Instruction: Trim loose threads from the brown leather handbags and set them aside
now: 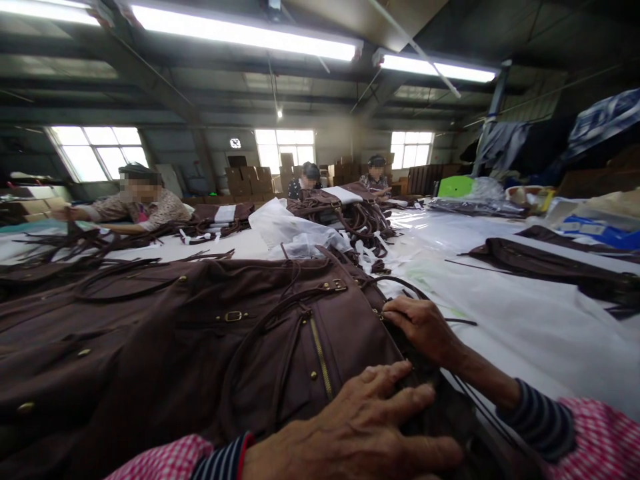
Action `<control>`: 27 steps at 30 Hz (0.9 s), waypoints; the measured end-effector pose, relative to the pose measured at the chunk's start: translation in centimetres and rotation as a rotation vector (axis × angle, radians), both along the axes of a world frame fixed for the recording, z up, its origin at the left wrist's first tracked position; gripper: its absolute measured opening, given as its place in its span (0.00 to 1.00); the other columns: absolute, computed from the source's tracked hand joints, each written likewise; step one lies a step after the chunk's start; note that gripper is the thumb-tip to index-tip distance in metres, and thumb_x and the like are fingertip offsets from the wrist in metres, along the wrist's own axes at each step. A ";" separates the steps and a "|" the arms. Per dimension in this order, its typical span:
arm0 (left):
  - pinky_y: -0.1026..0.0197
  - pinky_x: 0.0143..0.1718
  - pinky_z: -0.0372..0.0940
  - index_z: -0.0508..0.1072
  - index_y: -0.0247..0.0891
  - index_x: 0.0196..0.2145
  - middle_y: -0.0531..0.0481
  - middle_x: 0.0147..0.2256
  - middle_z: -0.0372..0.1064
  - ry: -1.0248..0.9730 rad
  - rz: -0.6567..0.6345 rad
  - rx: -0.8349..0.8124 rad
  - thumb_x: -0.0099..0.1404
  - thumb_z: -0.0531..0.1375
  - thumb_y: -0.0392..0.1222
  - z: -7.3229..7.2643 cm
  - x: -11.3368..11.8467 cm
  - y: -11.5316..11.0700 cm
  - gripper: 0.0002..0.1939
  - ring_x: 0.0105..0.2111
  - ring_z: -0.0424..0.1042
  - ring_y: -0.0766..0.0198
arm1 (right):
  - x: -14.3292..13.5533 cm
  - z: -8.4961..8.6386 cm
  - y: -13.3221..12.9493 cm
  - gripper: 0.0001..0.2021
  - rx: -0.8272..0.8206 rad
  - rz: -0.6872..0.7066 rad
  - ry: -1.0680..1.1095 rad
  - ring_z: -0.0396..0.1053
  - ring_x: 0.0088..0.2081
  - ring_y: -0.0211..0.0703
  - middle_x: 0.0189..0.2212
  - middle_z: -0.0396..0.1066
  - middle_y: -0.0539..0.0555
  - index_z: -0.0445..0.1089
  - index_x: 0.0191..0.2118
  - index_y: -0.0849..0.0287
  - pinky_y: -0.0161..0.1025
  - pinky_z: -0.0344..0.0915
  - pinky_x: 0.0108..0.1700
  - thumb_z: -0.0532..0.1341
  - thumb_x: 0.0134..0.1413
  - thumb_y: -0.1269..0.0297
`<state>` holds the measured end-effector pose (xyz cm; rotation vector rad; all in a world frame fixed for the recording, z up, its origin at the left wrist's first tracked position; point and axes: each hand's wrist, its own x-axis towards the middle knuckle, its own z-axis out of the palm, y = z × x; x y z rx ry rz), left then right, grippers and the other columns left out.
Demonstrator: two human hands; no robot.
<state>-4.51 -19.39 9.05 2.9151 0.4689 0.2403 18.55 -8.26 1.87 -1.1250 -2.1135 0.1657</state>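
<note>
- Presently I have one brown bag (350, 327) lying flat before me, slightly left of both hands, its right edge directly under them;
- the left hand (367, 427) rests spread open, palm down, over the bag's near right part; its fingers point right, and I see it holding nothing;
- the right hand (425, 330) is farther up that same edge, fingers bent and drawn together beside a small brass fitting; I cannot tell whether they pinch the cloth or merely press it;
- between the bag's middle and its right edge I see a slanted brass zip (321, 355), just beyond the left hand; a long looped handle (245, 343) lies left of it, and a buckle (233, 316) farther left, well apart from both hands;
- past the bag I make out a pile of brown bags (340, 210), with crumpled plastic (295, 227) against its left side;
- off to the right, another brown bag (540, 260) lies on the white-covered table (530, 327); three co-workers (150, 203) are across from me.
</note>
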 end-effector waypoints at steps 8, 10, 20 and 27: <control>0.55 0.63 0.59 0.59 0.60 0.66 0.57 0.68 0.55 -0.047 0.001 0.168 0.75 0.50 0.54 -2.9 -0.4 1.1 0.24 0.68 0.54 0.52 | 0.2 0.6 -0.9 0.06 0.095 -0.042 -0.076 0.72 0.43 0.49 0.40 0.75 0.55 0.73 0.40 0.51 0.45 0.68 0.45 0.58 0.63 0.62; 0.56 0.61 0.60 0.58 0.62 0.66 0.57 0.67 0.56 -0.031 0.011 0.211 0.74 0.50 0.55 -4.0 -0.2 1.6 0.24 0.67 0.56 0.53 | 0.3 1.0 -2.1 0.07 0.148 -0.049 -0.063 0.71 0.45 0.51 0.41 0.74 0.56 0.73 0.39 0.50 0.46 0.68 0.45 0.58 0.64 0.59; 0.61 0.57 0.61 0.68 0.43 0.56 0.52 0.57 0.70 -0.095 0.155 0.253 0.76 0.50 0.51 -0.6 -0.6 0.3 0.18 0.56 0.67 0.63 | -0.5 0.9 -4.1 0.23 -0.414 -0.009 -0.177 0.69 0.34 0.45 0.30 0.72 0.52 0.68 0.30 0.55 0.40 0.60 0.39 0.52 0.64 0.42; 0.38 0.57 0.62 0.65 0.50 0.62 0.47 0.65 0.59 -0.017 1.059 0.561 0.68 0.60 0.47 0.8 -15.9 -0.3 0.25 0.64 0.57 0.42 | -3.3 2.7 -2.4 0.18 -0.582 0.027 0.205 0.61 0.27 0.38 0.22 0.65 0.48 0.64 0.22 0.58 0.35 0.53 0.28 0.63 0.50 0.50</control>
